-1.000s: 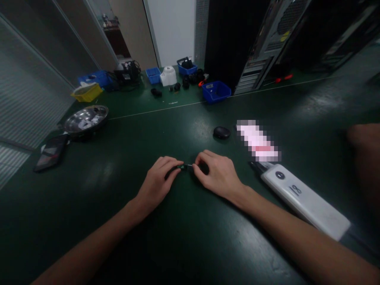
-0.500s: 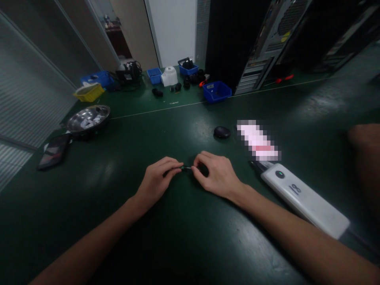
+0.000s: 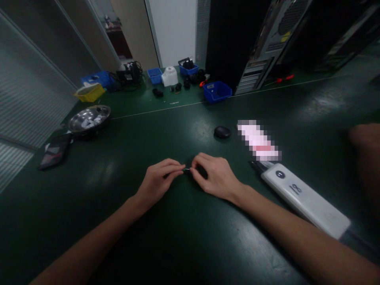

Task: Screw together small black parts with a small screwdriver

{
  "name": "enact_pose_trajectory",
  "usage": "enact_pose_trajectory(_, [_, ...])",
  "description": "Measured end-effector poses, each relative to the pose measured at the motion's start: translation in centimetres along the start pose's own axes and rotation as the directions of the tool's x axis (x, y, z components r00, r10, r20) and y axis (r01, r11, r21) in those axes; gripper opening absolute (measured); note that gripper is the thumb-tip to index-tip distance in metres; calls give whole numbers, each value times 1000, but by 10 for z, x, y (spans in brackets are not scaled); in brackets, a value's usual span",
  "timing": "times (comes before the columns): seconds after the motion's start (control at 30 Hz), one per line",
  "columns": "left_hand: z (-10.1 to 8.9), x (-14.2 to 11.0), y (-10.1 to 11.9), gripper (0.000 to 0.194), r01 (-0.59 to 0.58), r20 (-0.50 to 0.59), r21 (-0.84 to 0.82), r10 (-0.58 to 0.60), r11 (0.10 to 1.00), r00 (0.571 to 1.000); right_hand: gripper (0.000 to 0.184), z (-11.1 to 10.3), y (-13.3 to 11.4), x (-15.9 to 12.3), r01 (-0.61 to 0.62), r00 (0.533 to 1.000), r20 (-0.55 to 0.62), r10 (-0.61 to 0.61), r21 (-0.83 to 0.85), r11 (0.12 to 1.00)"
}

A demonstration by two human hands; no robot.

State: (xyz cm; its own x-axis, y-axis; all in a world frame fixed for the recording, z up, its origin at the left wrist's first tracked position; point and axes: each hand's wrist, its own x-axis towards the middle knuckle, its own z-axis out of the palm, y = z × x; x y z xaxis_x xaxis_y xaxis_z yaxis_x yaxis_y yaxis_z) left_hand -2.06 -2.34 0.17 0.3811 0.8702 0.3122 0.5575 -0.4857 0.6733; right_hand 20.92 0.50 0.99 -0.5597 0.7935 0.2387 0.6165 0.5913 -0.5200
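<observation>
"Quick, hands?"
"Left hand (image 3: 158, 178) pinches one end of a tiny slim part (image 3: 187, 169), greenish, shiny-tipped; right hand (image 3: 217, 176) pinches the other."
"Where's it sitting?"
"Between both hands, over smooth, semi-gloss green tabletop (image 3: 169, 237)."
"Around it?"
"Glossy black oval (image 3: 222, 132) beyond right hand; long white bar (image 3: 307, 200), smooth, blunt-cornered."

Head camera: my one feed, worn on the person's head, facing forward and down.
Dark-green glossy tabletop (image 3: 166, 245): fills most of my view, seen from above.
Bare left hand (image 3: 160, 178) and bare right hand (image 3: 217, 175): fairly near the lens, mid-frame.
White flat upright panel (image 3: 175, 31): far background, cut by my top edge.
</observation>
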Motion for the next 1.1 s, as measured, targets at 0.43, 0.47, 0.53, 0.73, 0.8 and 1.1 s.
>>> enact_pose_trajectory(0.43, [4,0,7,22,-74,44,67,72,995,996,17,0,-7,-3,52,998,24,-53,31,998])
enact_pose_trajectory(0.47, [4,0,8,22,-63,35,50,61,997,998,17,-1,-6,-2,50,999,16,-51,47,998])
enact_pose_trajectory(0.53, [2,1,9,23,-35,26,27,34,999,999,17,-3,-6,-2,42,999,5,-42,61,997])
enact_pose_trajectory(0.73, [1,0,10,28,22,-10,32,-22,999,1000,18,-5,-5,-1,17,1000,-13,-16,28,999])
enact_pose_trajectory(0.8, [1,0,10,29,34,-8,31,-34,999,999,18,-5,-4,0,14,1000,-17,-14,26,1000])
enact_pose_trajectory(1.1, [-1,2,9,27,138,24,-62,-137,989,990,17,-5,-3,0,-9,999,-37,10,25,1000])
